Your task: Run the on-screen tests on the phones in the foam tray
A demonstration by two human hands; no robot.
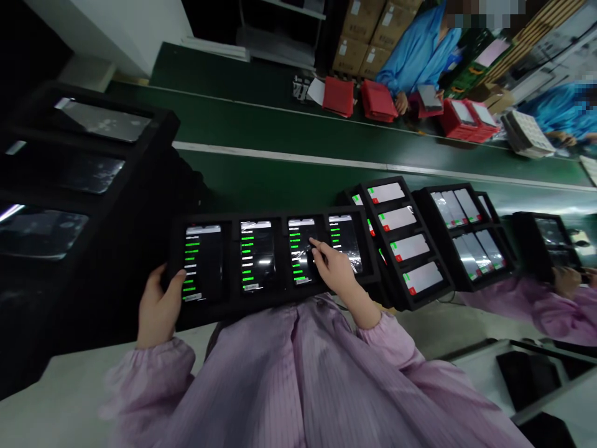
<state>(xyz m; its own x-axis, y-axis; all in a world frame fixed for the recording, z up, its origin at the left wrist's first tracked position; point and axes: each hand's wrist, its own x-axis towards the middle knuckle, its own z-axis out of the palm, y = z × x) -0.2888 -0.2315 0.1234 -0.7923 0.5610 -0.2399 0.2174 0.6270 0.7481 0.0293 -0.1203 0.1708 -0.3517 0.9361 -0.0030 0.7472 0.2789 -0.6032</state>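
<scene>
A black foam tray (232,274) lies in front of me with several smartphones in a row, their dark screens showing green and white text lines. My left hand (161,305) grips the tray's left end, thumb over the rim beside the leftmost phone (203,261). Over the third phone from the left (298,252), my right hand (332,264) points with its index finger at the screen; the fingertip appears to touch it. That hand holds nothing, its other fingers partly curled. Between the hands sits another lit phone (256,255); the rightmost phone (344,233) is partly behind my right hand.
At right stand black trays of white-screened phones (408,249) and a further tray (466,236). Dark-screened phones fill a black tray (153,124) at left. Across the green conveyor (261,134), people in blue handle red packets (338,96). A co-worker's purple sleeve (513,302) reaches in from the right.
</scene>
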